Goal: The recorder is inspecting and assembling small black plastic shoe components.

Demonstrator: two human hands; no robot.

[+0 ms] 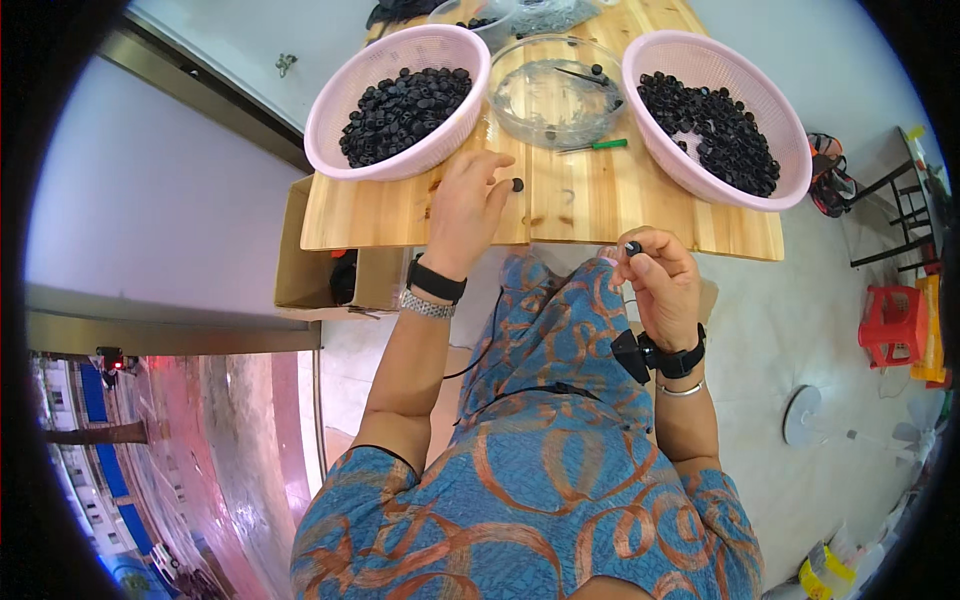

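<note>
My right hand (pixel 660 275), over the table's front edge, pinches a small round black knob (pixel 633 248) between thumb and fingers. On the wooden table (pixel 570 200), my left hand (pixel 470 200) has its thumb and fingers apart. Beside its thumb tip lies another small black piece (pixel 517 185); I see no grip on it. Many black pieces fill a pink basket (pixel 325 150) at the far left. A second pink basket (pixel 795 160), at the far right, holds more black pieces, some ring-shaped.
Between the baskets sits a clear round tray (pixel 510 120) with tweezers (pixel 580 75) on it. A green-handled screwdriver (pixel 608 144) lies in front of the tray. Under the table's left side stands a cardboard box (pixel 295 270). Red stools (pixel 890 325) are on the floor at right.
</note>
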